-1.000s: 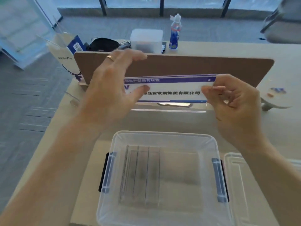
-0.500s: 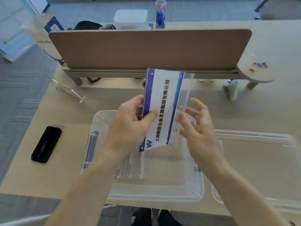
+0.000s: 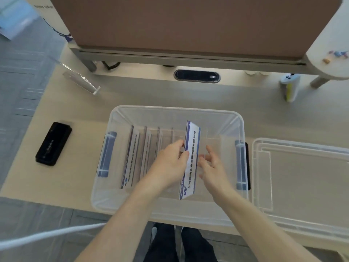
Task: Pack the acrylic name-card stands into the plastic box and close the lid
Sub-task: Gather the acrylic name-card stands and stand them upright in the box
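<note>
Name-card stands are what I am packing, and the one in hand (image 3: 191,157) is going down on edge inside the plastic box (image 3: 170,114), just right of the row already there.

Far left on the worktop (image 3: 79,178) lies one black device (image 3: 53,143). Beyond it, near the far left edge, one empty clear stand (image 3: 81,81) waits outside the box. In the left half of the box I count four stands (image 3: 132,156) filed upright side by side, though the clear panels blur together and I may be off by one.

My left hand (image 3: 170,163) has its grip closed on the near-left face of the card stand, thumb and fingers pinching the edge. My right hand (image 3: 213,167) is just beside the stand on its right, fingers spread and loose, holding nothing.

Next, I judge, I must seat this stand flat on its base against the row, then let go. One loose stand remains to fetch. One lid (image 3: 302,178) lies to the right of the box, not yet on.
</note>
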`<action>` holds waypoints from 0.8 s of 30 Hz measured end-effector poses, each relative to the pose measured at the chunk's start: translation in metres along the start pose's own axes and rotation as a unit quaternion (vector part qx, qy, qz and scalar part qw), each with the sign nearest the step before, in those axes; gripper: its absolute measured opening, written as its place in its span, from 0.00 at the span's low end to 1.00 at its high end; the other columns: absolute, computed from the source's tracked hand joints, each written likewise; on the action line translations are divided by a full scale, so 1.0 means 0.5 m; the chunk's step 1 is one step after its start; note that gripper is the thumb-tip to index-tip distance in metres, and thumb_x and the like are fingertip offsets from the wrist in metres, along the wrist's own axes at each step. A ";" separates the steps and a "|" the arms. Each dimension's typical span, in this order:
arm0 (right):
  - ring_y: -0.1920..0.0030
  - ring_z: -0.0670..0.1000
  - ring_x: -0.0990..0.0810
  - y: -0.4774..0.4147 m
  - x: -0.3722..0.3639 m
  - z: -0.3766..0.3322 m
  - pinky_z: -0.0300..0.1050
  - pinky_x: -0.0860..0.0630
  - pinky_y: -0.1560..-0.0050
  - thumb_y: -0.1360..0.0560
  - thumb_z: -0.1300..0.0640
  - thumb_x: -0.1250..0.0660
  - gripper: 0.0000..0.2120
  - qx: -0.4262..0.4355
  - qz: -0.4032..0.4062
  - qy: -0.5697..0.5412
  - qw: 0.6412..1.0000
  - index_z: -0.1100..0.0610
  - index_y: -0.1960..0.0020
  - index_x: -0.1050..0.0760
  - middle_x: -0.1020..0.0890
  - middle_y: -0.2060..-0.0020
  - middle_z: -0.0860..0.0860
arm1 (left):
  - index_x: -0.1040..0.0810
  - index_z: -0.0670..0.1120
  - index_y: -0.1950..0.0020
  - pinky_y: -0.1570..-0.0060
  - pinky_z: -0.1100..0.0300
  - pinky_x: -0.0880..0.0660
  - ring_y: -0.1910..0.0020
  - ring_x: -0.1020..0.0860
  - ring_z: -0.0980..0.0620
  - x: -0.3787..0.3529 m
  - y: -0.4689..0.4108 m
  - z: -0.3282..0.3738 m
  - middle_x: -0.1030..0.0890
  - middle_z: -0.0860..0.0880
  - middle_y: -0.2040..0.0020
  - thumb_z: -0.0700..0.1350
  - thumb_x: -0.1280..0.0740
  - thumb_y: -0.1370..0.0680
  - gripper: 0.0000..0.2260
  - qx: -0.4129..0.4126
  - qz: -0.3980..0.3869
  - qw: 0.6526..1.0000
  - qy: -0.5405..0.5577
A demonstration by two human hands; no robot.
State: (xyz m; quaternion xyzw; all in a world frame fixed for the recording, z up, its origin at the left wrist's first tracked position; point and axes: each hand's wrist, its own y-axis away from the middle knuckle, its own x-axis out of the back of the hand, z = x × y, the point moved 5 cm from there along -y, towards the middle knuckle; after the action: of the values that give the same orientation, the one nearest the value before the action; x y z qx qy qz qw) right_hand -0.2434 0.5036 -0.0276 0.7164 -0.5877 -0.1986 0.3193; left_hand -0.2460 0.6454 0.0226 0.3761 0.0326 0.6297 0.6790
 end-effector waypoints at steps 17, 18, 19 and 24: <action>0.34 0.56 0.25 -0.136 -0.026 0.097 0.60 0.27 0.32 0.23 0.56 0.46 0.24 -0.149 -0.002 0.075 0.986 0.55 0.28 0.29 0.23 0.33 0.54 | 0.29 0.46 0.25 0.40 0.44 0.22 0.41 0.19 0.37 -0.090 -0.074 -0.067 0.19 0.40 0.36 0.51 0.40 0.15 0.19 0.086 0.021 0.990 -0.109; 0.33 0.56 0.25 -0.136 -0.027 0.097 0.59 0.27 0.32 0.23 0.57 0.46 0.25 -0.146 0.000 0.073 0.987 0.55 0.26 0.31 0.23 0.32 0.54 | 0.30 0.46 0.24 0.38 0.44 0.23 0.39 0.20 0.37 -0.087 -0.074 -0.070 0.20 0.40 0.34 0.51 0.40 0.15 0.20 0.089 0.020 0.990 -0.110; 0.34 0.56 0.25 -0.136 -0.028 0.098 0.59 0.26 0.33 0.22 0.57 0.46 0.25 -0.146 0.001 0.067 0.987 0.55 0.26 0.32 0.24 0.32 0.54 | 0.31 0.46 0.23 0.36 0.44 0.24 0.36 0.21 0.37 -0.085 -0.075 -0.073 0.20 0.40 0.33 0.51 0.40 0.15 0.21 0.090 0.017 0.989 -0.112; 0.33 0.55 0.27 -0.144 -0.035 0.104 0.52 0.24 0.43 0.20 0.58 0.47 0.23 -0.147 0.001 0.026 0.989 0.53 0.26 0.31 0.25 0.31 0.53 | 0.33 0.44 0.21 0.32 0.43 0.27 0.29 0.25 0.38 -0.076 -0.082 -0.076 0.23 0.40 0.28 0.50 0.42 0.14 0.22 0.085 0.006 0.990 -0.112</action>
State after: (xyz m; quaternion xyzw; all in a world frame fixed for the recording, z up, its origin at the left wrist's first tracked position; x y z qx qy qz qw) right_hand -0.2302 0.5166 -0.1162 0.6658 -0.5445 -0.2640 0.4365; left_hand -0.2396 0.6330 -0.0435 0.5012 0.0074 0.5827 0.6397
